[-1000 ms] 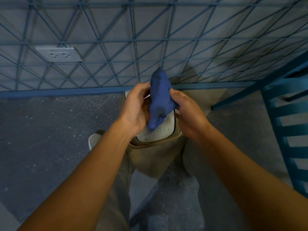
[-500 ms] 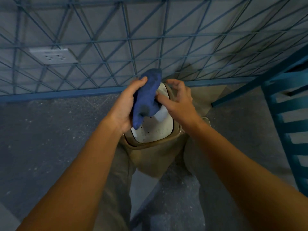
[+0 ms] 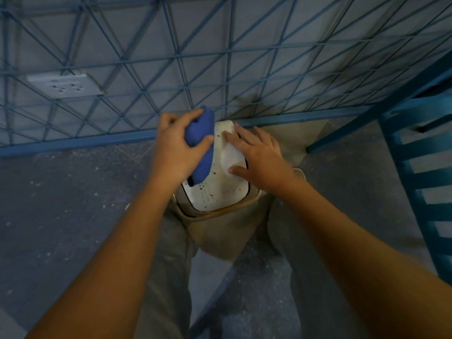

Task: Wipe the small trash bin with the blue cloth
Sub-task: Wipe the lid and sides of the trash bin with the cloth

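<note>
Small trash bin (image 3: 220, 231) centre frame, white lid (image 3: 220, 192) speckled, left hand (image 3: 175, 152) clutching blue cloth (image 3: 204, 160) over its 10 o'clock corner, right hand (image 3: 260, 159) flat, fingers spread, at 2 o'clock, bin's base indistinct between legs (image 3: 166, 253)

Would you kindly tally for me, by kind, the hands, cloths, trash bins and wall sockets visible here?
Hands: 2 (left hand, right hand)
Blue cloth: 1
Small trash bin: 1
Wall socket: 1
Total: 5
</note>
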